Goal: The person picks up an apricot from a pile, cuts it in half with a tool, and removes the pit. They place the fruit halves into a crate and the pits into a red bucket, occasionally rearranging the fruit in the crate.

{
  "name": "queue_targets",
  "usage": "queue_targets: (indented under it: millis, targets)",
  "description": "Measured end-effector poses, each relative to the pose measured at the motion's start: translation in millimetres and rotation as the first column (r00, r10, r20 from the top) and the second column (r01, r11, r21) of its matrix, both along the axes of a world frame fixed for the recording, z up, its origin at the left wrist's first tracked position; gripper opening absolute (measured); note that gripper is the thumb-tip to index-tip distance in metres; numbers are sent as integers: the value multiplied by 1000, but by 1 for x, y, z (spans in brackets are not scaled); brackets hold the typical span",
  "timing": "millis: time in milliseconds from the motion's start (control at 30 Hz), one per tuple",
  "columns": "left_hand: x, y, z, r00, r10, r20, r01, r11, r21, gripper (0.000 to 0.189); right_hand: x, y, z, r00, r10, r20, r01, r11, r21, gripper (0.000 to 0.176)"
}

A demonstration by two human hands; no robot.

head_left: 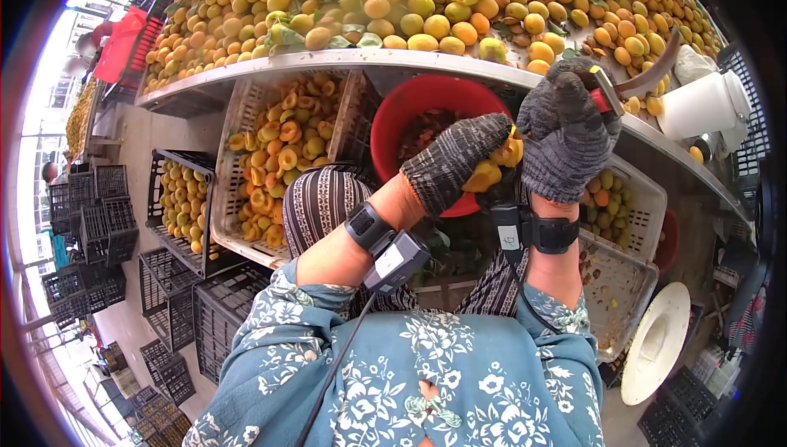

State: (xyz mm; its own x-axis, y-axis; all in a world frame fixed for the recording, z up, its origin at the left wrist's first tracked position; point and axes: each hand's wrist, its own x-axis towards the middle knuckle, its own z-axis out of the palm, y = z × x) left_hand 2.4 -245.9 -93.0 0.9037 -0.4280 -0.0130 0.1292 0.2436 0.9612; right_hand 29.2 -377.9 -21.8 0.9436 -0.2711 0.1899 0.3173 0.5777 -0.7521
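Note:
My left hand, in a dark grey knit glove, is closed around apricot halves with bright orange cut flesh. It is over the right side of a red bucket, which has brownish pits or scraps inside. My right hand, gloved the same way, is closed on a red-handled knife near the table edge. A curved, brownish blade extends to the right beyond the handle. The fingertips of both hands are close together, and the fruit between them is partly hidden.
A metal-edged table heaped with whole apricots spans the front. To the left are a crate of halved apricots and a black crate of fruit. A white bucket and a pale hat are on the right.

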Motion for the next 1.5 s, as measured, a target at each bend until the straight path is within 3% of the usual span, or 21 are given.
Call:
queue_targets:
  millis: [33,100,267,367,433,533,600,633,667,700,833,867,900,933,967,1000,1033,1100,1300,1433,1500]
  targets:
    - [0,1,-2,1000,0,0,0,1000,-1,34,1,1,-2,999,-36,-16,36,999,-28,16]
    - [1,3,9,938,-79,338,-37,945,325,30,0,2,-3,999,-24,-37,24,1000,3,16]
    - [1,3,-1,904,-27,426,-109,950,292,33,4,-4,-14,992,125,-6,-123,983,138,19]
    - [6,0,6,836,-107,538,-155,895,418,28,0,3,-15,999,-3,-49,-1,996,-89,21]
    - [10,-1,6,815,-187,548,-150,845,513,24,1,4,-18,1000,-14,-28,11,996,-87,21]
    - [10,-1,0,834,-196,516,-155,814,560,24,5,-1,-18,997,-20,-74,15,998,-68,16]
    - [6,1,-2,873,-70,482,-162,892,422,29,10,-9,-22,966,253,-53,-233,940,249,17]
    - [5,0,-3,873,-71,483,-162,891,423,29,11,-8,-24,972,196,-126,-167,964,208,21]
    - [5,-2,3,990,-7,142,-33,959,281,30,10,-8,-24,972,197,-126,-168,964,208,21]
    - [3,-4,5,975,-11,-224,32,995,93,31,9,-10,-26,966,231,-115,-200,951,235,21]
    - [-6,-8,-1,979,122,-166,-133,989,-57,22,13,-20,-39,949,307,-70,-262,893,365,23]
    - [-9,-7,-2,971,170,169,-185,980,78,24,13,-20,-41,949,307,-72,-262,893,366,23]
    - [-11,-7,-2,858,152,490,-274,943,187,25,13,-21,-43,946,316,-68,-264,878,398,24]
    - [-8,-7,-4,859,151,490,-273,943,188,25,14,-21,-44,944,323,-63,-267,863,430,24]
    - [-4,-6,-4,990,141,5,-141,990,2,26,16,-22,-45,945,322,-62,-266,863,431,24]
    - [-1,-6,-5,886,-11,-463,-107,968,-227,26,18,-23,-47,938,343,-40,-288,841,459,24]
    - [-2,-5,-5,886,-10,-463,-107,968,-226,26,19,-23,-48,931,364,-18,-310,817,485,24]
    - [-2,-2,9,801,-190,-568,-149,855,-496,23,21,-22,-49,933,359,-27,-298,811,504,24]
    - [-7,-10,34,790,197,-580,-345,925,-156,23,28,-16,-56,932,362,-17,-284,759,586,25]
    - [3,0,-20,918,73,-390,-180,953,-245,38,30,-12,-50,942,333,-43,-242,764,599,27]
    - [2,2,-18,978,124,-165,-104,986,127,55,34,-13,-52,932,362,8,-286,723,629,27]
